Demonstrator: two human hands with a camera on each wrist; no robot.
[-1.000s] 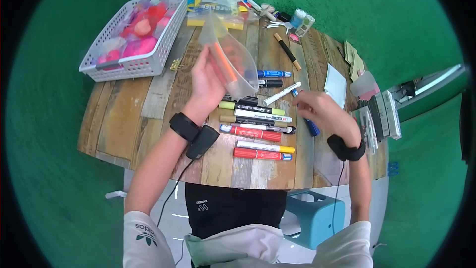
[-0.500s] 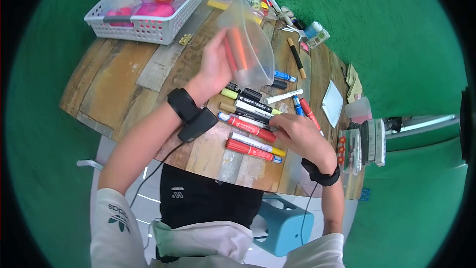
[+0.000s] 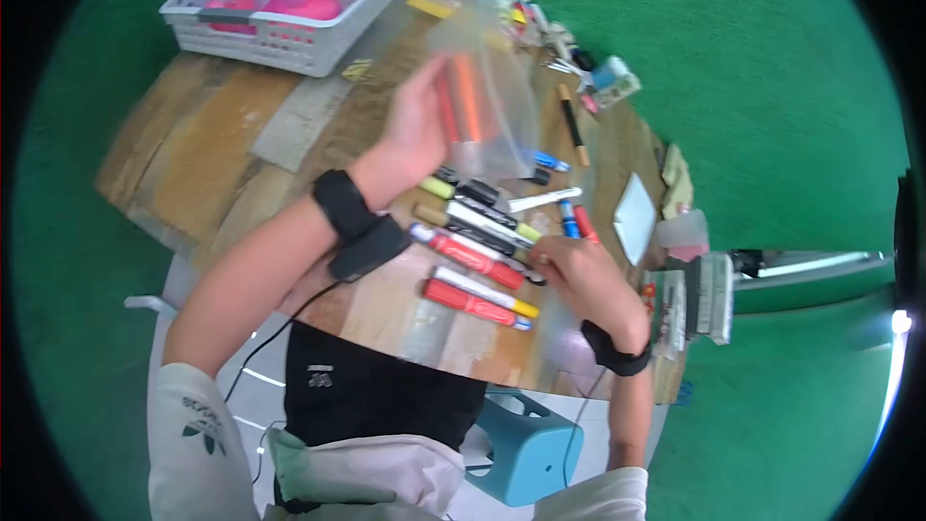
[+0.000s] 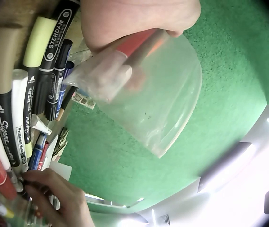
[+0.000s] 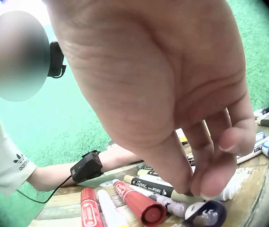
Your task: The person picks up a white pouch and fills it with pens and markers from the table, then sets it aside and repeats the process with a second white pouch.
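Bag [image 4: 167, 94] in left fingers [image 3: 427, 85] — right fingers [image 3: 550, 251] at markers [image 3: 470, 262].

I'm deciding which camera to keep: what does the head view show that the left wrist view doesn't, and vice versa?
Only head: the white perforated plastic basket and blue plastic stool.
Only left wrist: readable "STERDAM" lettering on a black cylindrical marker.
Both: the left hand holding a translucent plastic pouch, and the right hand by assorted markers.

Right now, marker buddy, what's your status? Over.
Left grip holding translucent pouch. Right grip at marker row, hold unclear. Red marker close by, possibly crowding.
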